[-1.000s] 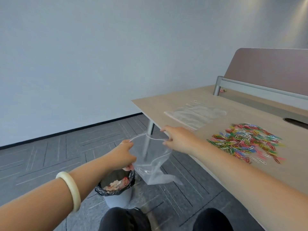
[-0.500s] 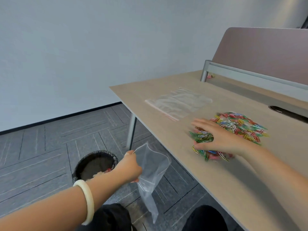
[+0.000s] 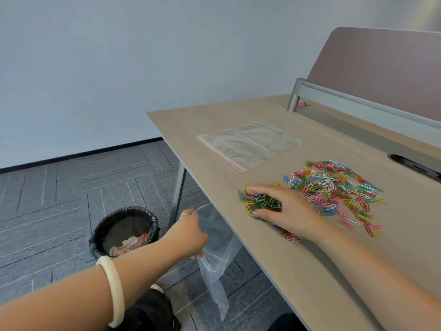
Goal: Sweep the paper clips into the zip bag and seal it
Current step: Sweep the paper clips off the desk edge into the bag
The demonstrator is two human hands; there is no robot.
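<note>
Sweeping stage. Your left hand (image 3: 191, 231) is pinched shut on the rim of the zip bag (image 3: 216, 249), which hangs below the near edge of the table (image 3: 310, 283), its mouth just under the tabletop. Your right hand (image 3: 284, 209) lies palm down, fingers spread and slightly curled, cupped over a small batch of paper clips (image 3: 334, 187) split off from the main heap. The heap itself sits further in on the table, to the right of that hand and well apart from the edge.

To do this step well, press the bag's mouth against the table edge, directly in line with the batch, so that no gap opens between rim and tabletop. The mouth looks only partly open; widen it if you can. Drag with a flat hand in small batches. A waste bin (image 3: 124, 231) stands on the floor just beside the bag, and clips that miss would likely fall there or onto the carpet. A spare bag (image 3: 248, 143) lies flat further back.
</note>
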